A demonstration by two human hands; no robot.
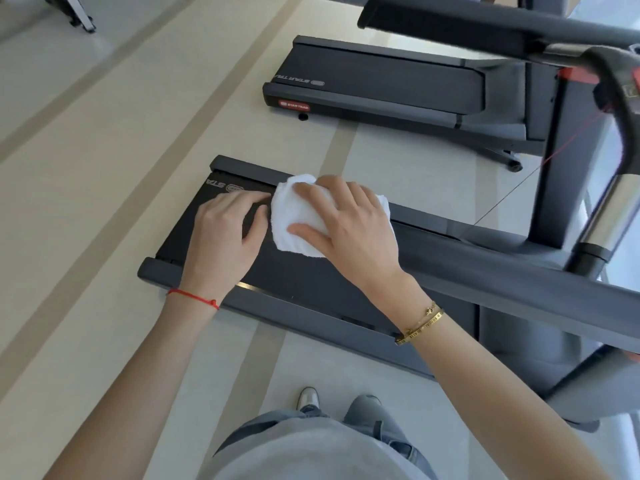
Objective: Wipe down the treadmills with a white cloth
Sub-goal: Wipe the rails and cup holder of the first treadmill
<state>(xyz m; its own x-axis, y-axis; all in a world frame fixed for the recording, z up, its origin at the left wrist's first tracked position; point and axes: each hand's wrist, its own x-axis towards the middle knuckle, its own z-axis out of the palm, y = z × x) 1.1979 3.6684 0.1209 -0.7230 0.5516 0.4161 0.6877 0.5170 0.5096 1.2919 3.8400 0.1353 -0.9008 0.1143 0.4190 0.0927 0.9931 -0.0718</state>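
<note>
On the treadmill (298, 289) belt, a bunched, fluffy white cloth (294, 220)

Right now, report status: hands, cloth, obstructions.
Right hand flat on cloth, pressing it to near treadmill belt. Left hand bare, resting beside it. Nothing in the way.

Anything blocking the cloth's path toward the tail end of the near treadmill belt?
Yes: the left hand rests flat on the near treadmill's dark belt, just beside the folded white cloth under the right hand, toward the tail end. Nothing else shows on the belt.
</note>
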